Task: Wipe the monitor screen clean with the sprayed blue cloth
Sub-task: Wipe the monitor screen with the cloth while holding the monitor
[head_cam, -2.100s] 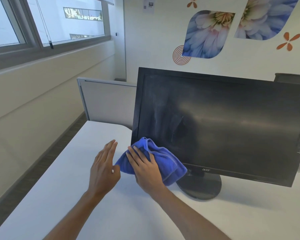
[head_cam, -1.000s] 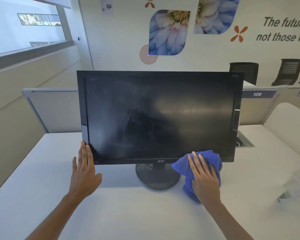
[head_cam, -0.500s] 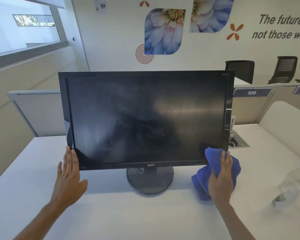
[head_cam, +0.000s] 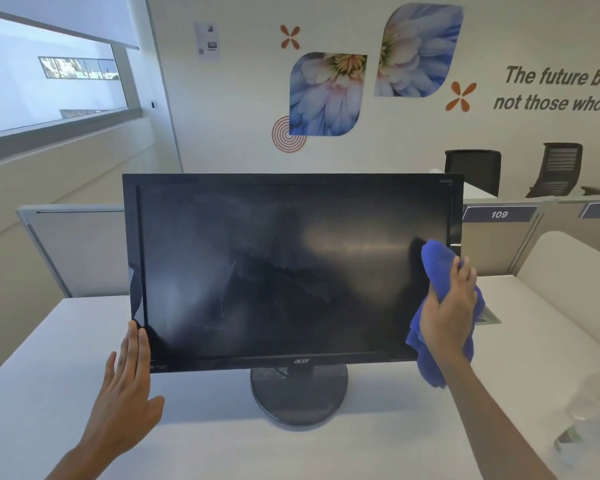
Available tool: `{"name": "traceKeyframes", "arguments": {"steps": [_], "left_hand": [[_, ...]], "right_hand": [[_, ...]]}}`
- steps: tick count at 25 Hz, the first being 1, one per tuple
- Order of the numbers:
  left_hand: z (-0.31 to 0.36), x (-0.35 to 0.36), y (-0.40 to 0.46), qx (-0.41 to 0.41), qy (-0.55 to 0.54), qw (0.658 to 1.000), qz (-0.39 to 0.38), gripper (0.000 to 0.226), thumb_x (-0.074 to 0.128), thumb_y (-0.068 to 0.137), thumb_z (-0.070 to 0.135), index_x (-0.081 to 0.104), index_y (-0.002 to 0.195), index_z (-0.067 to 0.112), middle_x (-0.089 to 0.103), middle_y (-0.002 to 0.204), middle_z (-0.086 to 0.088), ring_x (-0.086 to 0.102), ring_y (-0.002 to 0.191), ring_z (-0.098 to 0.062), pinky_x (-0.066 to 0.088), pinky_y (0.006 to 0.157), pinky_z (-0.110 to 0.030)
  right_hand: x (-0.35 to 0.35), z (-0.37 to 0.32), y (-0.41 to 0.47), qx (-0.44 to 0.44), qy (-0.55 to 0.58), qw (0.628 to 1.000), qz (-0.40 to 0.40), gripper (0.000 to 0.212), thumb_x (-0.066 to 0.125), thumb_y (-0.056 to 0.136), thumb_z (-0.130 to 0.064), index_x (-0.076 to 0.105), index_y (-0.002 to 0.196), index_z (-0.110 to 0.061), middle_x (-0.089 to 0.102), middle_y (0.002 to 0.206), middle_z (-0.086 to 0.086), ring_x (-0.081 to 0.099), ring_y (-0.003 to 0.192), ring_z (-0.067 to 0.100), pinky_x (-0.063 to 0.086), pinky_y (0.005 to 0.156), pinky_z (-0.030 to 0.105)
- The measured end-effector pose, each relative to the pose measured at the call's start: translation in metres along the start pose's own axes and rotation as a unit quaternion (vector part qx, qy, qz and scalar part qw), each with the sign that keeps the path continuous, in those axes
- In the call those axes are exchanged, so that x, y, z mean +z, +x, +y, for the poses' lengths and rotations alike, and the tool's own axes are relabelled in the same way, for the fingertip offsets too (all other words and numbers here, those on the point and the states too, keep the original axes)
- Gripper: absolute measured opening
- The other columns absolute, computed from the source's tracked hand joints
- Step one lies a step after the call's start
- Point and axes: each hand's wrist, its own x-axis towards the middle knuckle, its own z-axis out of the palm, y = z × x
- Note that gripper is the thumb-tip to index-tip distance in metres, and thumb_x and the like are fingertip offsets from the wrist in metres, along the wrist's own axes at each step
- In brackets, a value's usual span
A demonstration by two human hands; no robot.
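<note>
1. Head view shows us one black monitor [head_cam: 291, 271] upright on its round base [head_cam: 299, 396] on a white desk [head_cam: 194, 441]; its dark screen carries pale smears and streaks, heaviest at centre and lower left.
2. We see one blue cloth [head_cam: 433, 258], bunched and folded, its upper end pressed to the screen by the right bezel and its lower folds hanging past the monitor's lower right corner.
3. Our right hand [head_cam: 445, 313] is clenched around the cloth's middle, with cloth showing above and below the fist.
4. Our left hand [head_cam: 125, 393] is flat with fingers straight and together, holding nothing; the fingertips [head_cam: 134, 336] touch the monitor's lower left corner.
5. We count two hands, one monitor, one cloth, one clear spray bottle [head_cam: 586, 424] blurred at the desk's right edge, and two dark office chairs [head_cam: 473, 169] behind the partition.
</note>
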Motion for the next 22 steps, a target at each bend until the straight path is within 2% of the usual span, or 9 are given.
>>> {"name": "traceKeyframes", "arguments": {"steps": [4,10,15,22], "left_hand": [[0.000,-0.003,-0.001,-0.009,-0.003,1.000,-0.009,0.112,0.060,0.082,0.022,-0.036,0.137,0.011,-0.045,0.147,-0.005,-0.031,0.141,-0.019,-0.009,0.120,-0.039],[0.001,-0.006,-0.002,-0.008,-0.016,1.000,-0.012,0.109,0.060,0.081,0.018,-0.031,0.139,0.008,-0.040,0.149,-0.006,-0.029,0.141,-0.019,-0.008,0.119,-0.038],[0.004,-0.009,-0.004,-0.005,-0.048,0.999,-0.015,0.111,0.059,0.084,0.019,-0.039,0.136,0.012,-0.048,0.144,0.000,-0.035,0.137,-0.013,-0.008,0.118,-0.030],[0.002,-0.012,-0.005,0.015,-0.080,0.997,0.000,0.113,0.061,0.082,0.020,-0.038,0.136,0.013,-0.046,0.146,0.003,-0.031,0.140,-0.011,-0.006,0.115,-0.023]], "right_hand": [[-0.007,-0.035,0.063,-0.032,0.004,0.999,-0.002,0.057,0.050,0.099,-0.012,0.030,0.152,-0.008,0.026,0.160,0.007,0.018,0.149,0.027,0.023,0.118,0.051],[-0.014,-0.080,0.122,-0.042,0.005,0.999,-0.007,0.054,0.043,0.102,-0.021,0.027,0.153,-0.013,0.018,0.163,0.002,0.011,0.151,0.025,0.020,0.119,0.053],[0.005,-0.104,0.102,-0.054,-0.045,0.997,-0.007,0.058,0.043,0.102,-0.024,0.022,0.155,-0.012,0.013,0.164,0.005,0.007,0.151,0.025,0.011,0.121,0.054],[0.051,-0.179,0.044,-0.184,-0.093,0.977,-0.051,0.064,0.048,0.096,-0.023,0.023,0.155,-0.013,0.014,0.164,0.005,0.008,0.151,0.026,0.011,0.120,0.053]]}}
